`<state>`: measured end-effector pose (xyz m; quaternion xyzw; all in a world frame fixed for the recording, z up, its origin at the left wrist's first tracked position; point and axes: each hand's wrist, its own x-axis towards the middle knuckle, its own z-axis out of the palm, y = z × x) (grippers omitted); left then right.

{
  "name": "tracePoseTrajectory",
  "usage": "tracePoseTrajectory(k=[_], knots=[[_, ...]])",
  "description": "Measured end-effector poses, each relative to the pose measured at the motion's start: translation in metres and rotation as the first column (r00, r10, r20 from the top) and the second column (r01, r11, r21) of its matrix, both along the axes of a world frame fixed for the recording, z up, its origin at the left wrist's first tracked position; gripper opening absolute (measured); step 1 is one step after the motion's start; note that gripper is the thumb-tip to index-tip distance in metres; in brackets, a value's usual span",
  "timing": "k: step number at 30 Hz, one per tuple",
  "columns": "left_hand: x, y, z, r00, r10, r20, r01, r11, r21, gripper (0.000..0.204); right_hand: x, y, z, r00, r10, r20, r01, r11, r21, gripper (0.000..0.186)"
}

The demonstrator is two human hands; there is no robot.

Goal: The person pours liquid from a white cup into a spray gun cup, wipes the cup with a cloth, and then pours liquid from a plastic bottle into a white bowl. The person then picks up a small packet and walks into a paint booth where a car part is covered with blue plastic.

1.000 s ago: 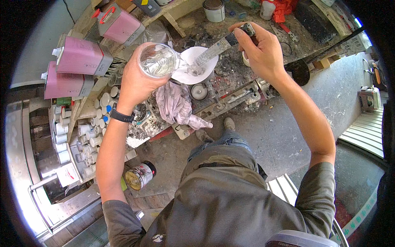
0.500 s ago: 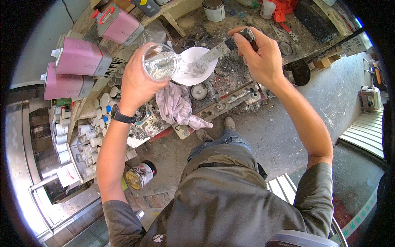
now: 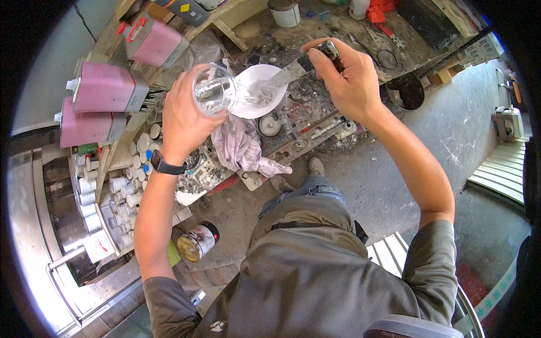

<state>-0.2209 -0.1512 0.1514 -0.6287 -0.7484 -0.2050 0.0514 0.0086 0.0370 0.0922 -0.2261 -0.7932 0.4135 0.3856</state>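
My left hand [image 3: 186,112] is wrapped round a clear cup [image 3: 212,93], tilted so its mouth meets the rim of a white bowl-like cup [image 3: 246,110]. Clear liquid shows near that rim. A flat, stained metal scraper [image 3: 290,75] is gripped by its dark handle in my right hand [image 3: 349,79]; its blade dips into the white cup. Beneath them, a crumpled pinkish-white rag [image 3: 236,143] lies at the bench edge, beside a small round metal lid-like piece [image 3: 270,125].
Pink rectangular cans [image 3: 110,87] stand at the left. Several small white tubs [image 3: 121,186] crowd a shelf below them. On the stained workbench [image 3: 332,34] sit a white tin [image 3: 284,12] and a black bin-like opening [image 3: 407,93] to the right. A labelled can [image 3: 197,242] stands on the floor.
Both hands have shifted slightly left in the picture with the cups and scraper. The clear cup stays tilted at the white cup, and the scraper blade remains inside it.
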Motion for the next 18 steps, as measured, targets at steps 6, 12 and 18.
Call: tracePoseTrajectory(k=[6,12,18], knots=[[0.0016,-0.0002,0.0016,0.998,-0.03,-0.056,0.03,1.0,-0.006,0.071,0.0003,-0.0019,-0.0014,0.999,-0.02,-0.029,0.02,1.0,0.024,0.022],[0.0006,-0.0006,0.0009,0.996,-0.031,-0.082,0.031,1.0,-0.002,0.069,0.0016,-0.0053,-0.0008,0.999,-0.015,-0.053,0.017,0.999,0.031,0.022],[0.0005,-0.0018,-0.0004,0.99,-0.003,-0.14,-0.003,0.999,-0.044,0.069,0.0034,-0.0071,0.0005,0.999,-0.025,-0.033,0.025,0.999,0.027,0.021]])
